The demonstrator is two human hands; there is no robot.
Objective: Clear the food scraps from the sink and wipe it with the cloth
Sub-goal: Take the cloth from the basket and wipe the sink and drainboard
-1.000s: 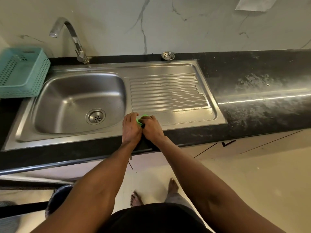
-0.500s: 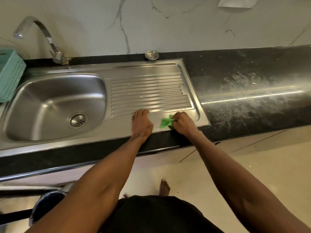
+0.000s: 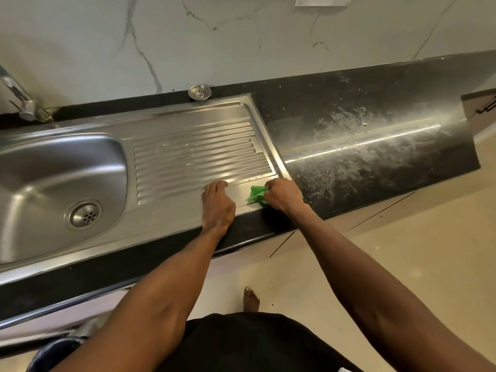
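Note:
A steel sink (image 3: 61, 173) with a ribbed drainboard (image 3: 198, 154) is set into a black counter. My right hand (image 3: 284, 196) grips a bunched green cloth (image 3: 256, 195) and presses it on the drainboard's front right corner. My left hand (image 3: 217, 204) lies flat, palm down, on the front rim of the drainboard, just left of the cloth, holding nothing. A few pale smears show on the drainboard ribs. The basin looks free of scraps around its drain (image 3: 84, 214).
A loose round strainer (image 3: 200, 92) sits on the counter behind the drainboard. The tap (image 3: 21, 103) stands at the back left. The black counter (image 3: 375, 146) to the right carries white dusty streaks. A marble wall rises behind. My bare foot (image 3: 251, 299) shows on the floor.
My right hand slid the cloth rightward along the drainboard's front edge to its right corner. My left hand followed to the right. The view shifted right, so the teal basket left the frame.

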